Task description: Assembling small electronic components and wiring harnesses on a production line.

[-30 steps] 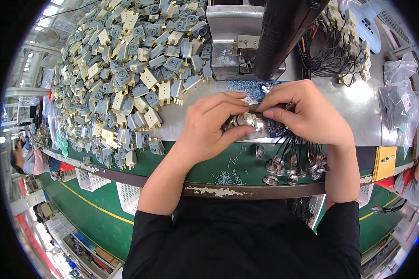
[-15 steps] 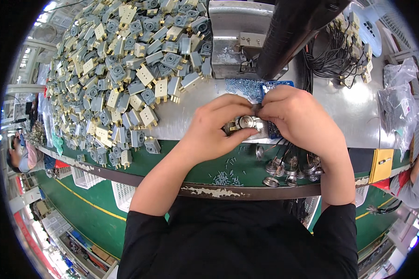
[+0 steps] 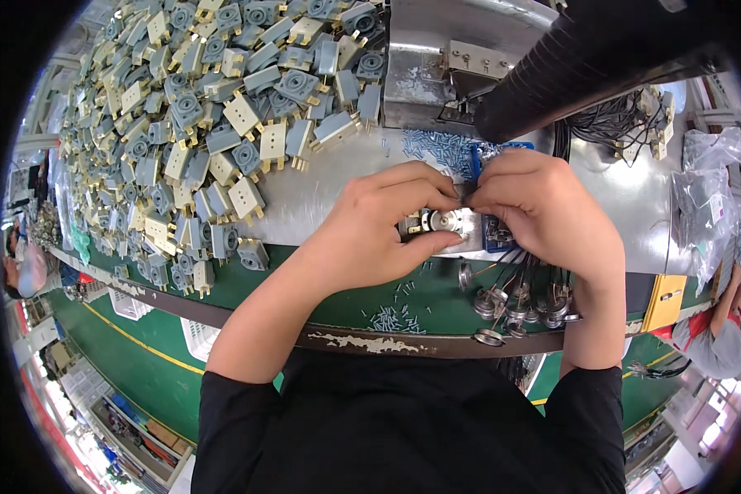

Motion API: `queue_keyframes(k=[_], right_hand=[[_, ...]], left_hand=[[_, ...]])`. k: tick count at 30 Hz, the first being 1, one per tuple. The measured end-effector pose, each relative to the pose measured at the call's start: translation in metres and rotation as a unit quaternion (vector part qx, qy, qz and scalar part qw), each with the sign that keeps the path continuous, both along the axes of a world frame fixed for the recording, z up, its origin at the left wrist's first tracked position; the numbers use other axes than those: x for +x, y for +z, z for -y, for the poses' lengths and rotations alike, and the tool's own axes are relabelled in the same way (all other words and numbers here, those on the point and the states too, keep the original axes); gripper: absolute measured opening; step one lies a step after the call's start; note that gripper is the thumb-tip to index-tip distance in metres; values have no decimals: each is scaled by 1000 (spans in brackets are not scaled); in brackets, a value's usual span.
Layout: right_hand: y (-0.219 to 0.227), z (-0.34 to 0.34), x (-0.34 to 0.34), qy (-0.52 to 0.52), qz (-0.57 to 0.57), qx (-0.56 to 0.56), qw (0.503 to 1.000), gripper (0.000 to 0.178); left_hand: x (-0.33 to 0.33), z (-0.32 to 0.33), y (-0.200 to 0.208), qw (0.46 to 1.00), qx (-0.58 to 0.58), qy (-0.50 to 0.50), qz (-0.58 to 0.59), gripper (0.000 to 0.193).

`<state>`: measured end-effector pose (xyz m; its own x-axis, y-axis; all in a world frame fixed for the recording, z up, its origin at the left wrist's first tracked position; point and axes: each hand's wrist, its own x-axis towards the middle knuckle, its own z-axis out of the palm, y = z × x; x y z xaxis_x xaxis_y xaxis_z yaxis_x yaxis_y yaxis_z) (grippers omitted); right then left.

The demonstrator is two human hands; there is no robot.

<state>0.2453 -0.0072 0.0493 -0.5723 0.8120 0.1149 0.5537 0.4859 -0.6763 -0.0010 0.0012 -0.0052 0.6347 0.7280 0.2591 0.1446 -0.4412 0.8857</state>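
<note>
My left hand point(image 3: 387, 218) is closed around a small electrical part point(image 3: 445, 221) with a round metal disc and brass terminals, thumb near and fingers beyond it. At that part's far right edge, my right hand point(image 3: 547, 202) has its fingertips pinched together; whatever is between them is hidden. Under the right hand is a blue tray point(image 3: 476, 161), its contents mostly covered. Loose screws point(image 3: 436, 151) lie just beyond my fingers, and another small pile of screws point(image 3: 393, 319) is nearer me. Wired round metal discs point(image 3: 490, 303) lie below my right wrist.
A big heap of grey and cream switch-like blocks point(image 3: 222, 115) covers the left. A metal fixture point(image 3: 424, 90) and a thick black tube point(image 3: 535, 90) stand ahead. Rightward are black cables point(image 3: 601, 123), clear plastic bags point(image 3: 708, 189), a yellow pad point(image 3: 663, 300) and another person point(image 3: 720, 329).
The whole view has shifted slightly with my head. Both hands stay at the part, and the right fingertips still pinch beside it.
</note>
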Motion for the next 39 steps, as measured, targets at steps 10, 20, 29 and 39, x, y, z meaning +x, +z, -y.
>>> queue_keyframes(k=[10,20,29,39], right_hand=[[5,-6,1,-29,-5,-11,1000,10],[8,8,-16,-83,-20,-35,996,10],[4,7,-12,10,-31,0,999,12],[12,7,-24,-51,-18,-39,998,20]], left_hand=[[-1,0,-4,999,-14,3,35,30],[-3,-1,-7,999,-3,8,38,31],[-5,-1,-8,999,3,14,42,30],[-4,-1,-5,1000,-5,8,30,32]])
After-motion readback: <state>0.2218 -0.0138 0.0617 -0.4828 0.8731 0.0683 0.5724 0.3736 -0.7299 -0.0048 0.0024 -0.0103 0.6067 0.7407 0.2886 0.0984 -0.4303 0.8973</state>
